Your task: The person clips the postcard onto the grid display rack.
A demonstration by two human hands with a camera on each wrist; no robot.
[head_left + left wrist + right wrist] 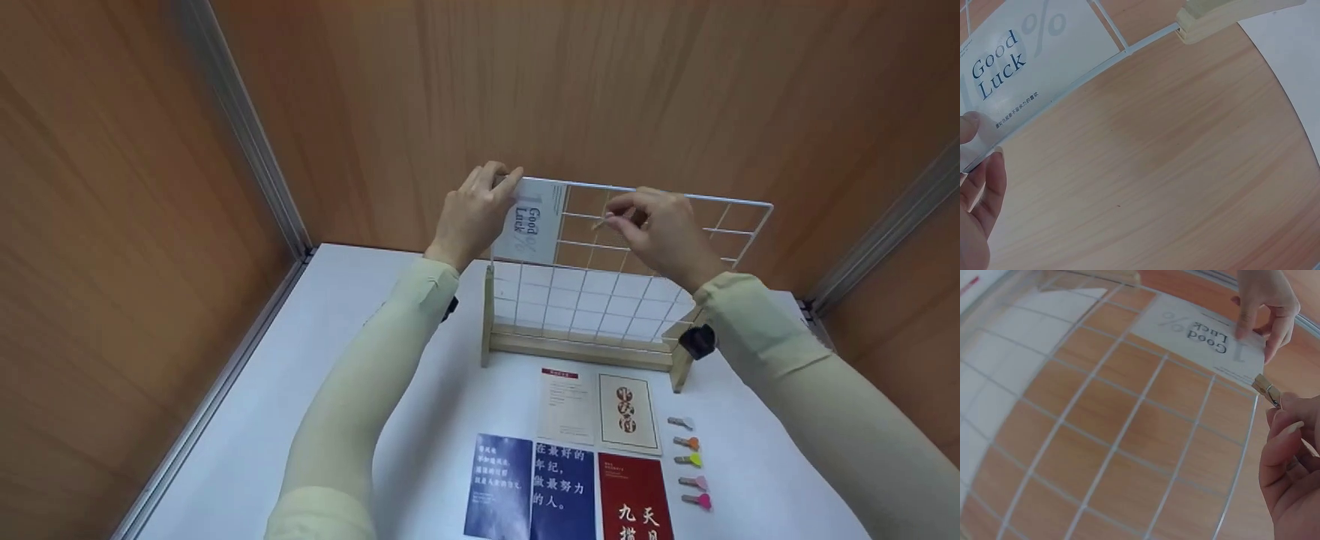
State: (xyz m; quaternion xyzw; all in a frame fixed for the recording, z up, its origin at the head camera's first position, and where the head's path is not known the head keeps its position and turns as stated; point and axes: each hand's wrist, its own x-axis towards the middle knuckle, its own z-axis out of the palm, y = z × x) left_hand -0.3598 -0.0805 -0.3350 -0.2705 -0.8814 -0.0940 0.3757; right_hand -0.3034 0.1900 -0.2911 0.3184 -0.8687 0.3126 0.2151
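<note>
A white "Good Luck" card (536, 225) lies against the upper left corner of a white wire grid (720, 199). My left hand (476, 206) pinches the card at that corner, with the thumb on its printed face and the fingers behind, as the left wrist view shows. To the right, my right hand (664, 229) pinches a small wooden clothespin (1266, 390) between thumb and fingertips. In the right wrist view the clothespin's tip appears near the card's edge and the grid's top wire; whether it touches them I cannot tell.
The grid stands upright in a wooden base (577, 345) on a white table (300, 375). In front lie cream cards (566, 412), blue cards (499, 487) and a red card (634, 487). Several colourful-headed clothespins (688, 460) line up at their right. Wooden panels (600, 90) surround the table.
</note>
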